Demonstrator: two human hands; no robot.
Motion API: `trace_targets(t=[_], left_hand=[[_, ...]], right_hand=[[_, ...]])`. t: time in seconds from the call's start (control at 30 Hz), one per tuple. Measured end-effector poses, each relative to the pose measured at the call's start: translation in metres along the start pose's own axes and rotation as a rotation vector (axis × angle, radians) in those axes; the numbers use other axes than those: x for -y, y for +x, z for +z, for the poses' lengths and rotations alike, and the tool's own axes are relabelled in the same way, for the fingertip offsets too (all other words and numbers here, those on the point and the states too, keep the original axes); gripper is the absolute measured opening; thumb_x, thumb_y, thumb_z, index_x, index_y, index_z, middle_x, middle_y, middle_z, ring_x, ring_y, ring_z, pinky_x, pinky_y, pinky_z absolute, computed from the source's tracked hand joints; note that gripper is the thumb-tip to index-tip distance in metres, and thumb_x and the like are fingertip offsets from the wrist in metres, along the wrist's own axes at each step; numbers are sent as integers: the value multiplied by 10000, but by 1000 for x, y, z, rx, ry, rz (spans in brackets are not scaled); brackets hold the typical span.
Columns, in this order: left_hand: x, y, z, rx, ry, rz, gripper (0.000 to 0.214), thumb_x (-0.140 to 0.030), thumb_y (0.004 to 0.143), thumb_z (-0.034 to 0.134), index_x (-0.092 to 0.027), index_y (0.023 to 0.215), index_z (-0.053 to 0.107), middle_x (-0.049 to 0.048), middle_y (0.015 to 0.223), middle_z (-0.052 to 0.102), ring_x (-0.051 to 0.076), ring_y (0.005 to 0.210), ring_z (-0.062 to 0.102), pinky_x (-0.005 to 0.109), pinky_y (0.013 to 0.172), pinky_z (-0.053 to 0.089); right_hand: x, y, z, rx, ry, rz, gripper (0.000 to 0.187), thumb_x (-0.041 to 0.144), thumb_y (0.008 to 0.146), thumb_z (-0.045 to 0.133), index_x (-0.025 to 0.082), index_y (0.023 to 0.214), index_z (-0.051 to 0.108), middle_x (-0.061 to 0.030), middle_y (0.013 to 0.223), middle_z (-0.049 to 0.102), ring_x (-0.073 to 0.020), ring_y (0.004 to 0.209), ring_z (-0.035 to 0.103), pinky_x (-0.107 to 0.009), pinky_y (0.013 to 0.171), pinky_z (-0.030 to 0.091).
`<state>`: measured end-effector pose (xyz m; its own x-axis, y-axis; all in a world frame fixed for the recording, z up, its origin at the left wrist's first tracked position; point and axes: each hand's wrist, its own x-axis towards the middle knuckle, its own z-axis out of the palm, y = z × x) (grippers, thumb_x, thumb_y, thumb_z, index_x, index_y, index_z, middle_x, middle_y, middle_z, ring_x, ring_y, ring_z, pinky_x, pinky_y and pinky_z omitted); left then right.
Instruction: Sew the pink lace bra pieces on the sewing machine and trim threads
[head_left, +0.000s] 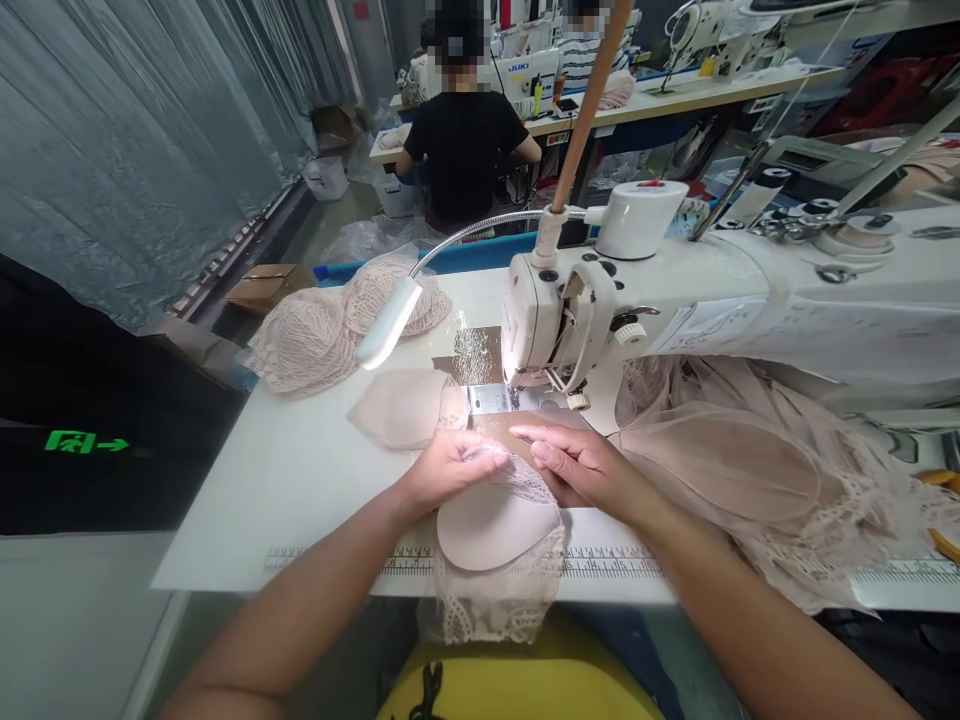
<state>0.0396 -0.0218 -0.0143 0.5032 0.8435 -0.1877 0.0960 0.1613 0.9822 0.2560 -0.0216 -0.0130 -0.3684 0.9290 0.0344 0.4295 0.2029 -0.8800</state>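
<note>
My left hand (455, 466) pinches the top edge of a lace-covered bra cup (487, 525), thumb on top. The cup's pale pad faces up, and its lace hangs over the table's front edge. Just right of that edge is my right hand (574, 462), fingers stretched out and thumb apart, with nothing visible in it. Whether its fingertips touch the lace I cannot tell. Beyond both hands stands the needle end of a white sewing machine (532, 320). Another beige cup piece (397, 408) lies left of the presser foot.
Stacked lace cups (307, 340) sit at the table's back left, under a bendable lamp (390, 325). More beige cups and lace (735, 465) are heaped on the right. A printed ruler (615, 562) runs along the front edge. Ahead, a person in black (465, 150) sits at another machine.
</note>
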Motion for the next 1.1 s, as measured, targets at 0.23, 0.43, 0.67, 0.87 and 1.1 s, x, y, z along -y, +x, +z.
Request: trace_targets(t=[0.23, 0.43, 0.67, 0.87, 1.1], left_hand=[[5, 3, 0, -2, -10, 2, 347, -442, 759, 688, -99, 803, 712, 60, 712, 634, 147, 668, 553, 257, 633, 425], [8, 3, -1, 28, 13, -16, 379, -462, 754, 681, -91, 676, 664, 9, 603, 514, 92, 563, 433, 223, 529, 321], [0, 1, 1, 60, 66, 0, 406, -501, 785, 633, -106, 695, 661, 10, 597, 517, 105, 563, 442, 233, 531, 340], [-26, -11, -20, -270, 600, 196, 302, -452, 801, 618, -173, 865, 716, 63, 752, 662, 205, 735, 592, 294, 694, 459], [-29, 29, -67, -410, 837, 17, 548, -240, 642, 673, -193, 1183, 604, 109, 1270, 561, 337, 1197, 463, 387, 982, 365]], right_hand=[[9, 4, -1, 208, 82, -25, 271, 332, 843, 569, 215, 1074, 647, -48, 1011, 691, -203, 885, 637, -331, 775, 500], [15, 3, 7, 158, 85, -28, 148, 298, 830, 587, 200, 922, 649, -19, 858, 672, -154, 759, 612, -262, 663, 469], [10, 4, 10, 58, 174, 27, 195, 373, 847, 566, 199, 886, 644, -40, 843, 680, -180, 774, 637, -293, 672, 501], [-3, -1, 8, -159, 94, -63, 375, 406, 836, 581, 217, 1157, 536, -73, 1010, 646, -198, 838, 641, -316, 733, 515], [6, -4, 20, 336, -414, -534, 296, 88, 749, 516, 244, 965, 644, -51, 1067, 620, -153, 735, 586, -260, 632, 430]])
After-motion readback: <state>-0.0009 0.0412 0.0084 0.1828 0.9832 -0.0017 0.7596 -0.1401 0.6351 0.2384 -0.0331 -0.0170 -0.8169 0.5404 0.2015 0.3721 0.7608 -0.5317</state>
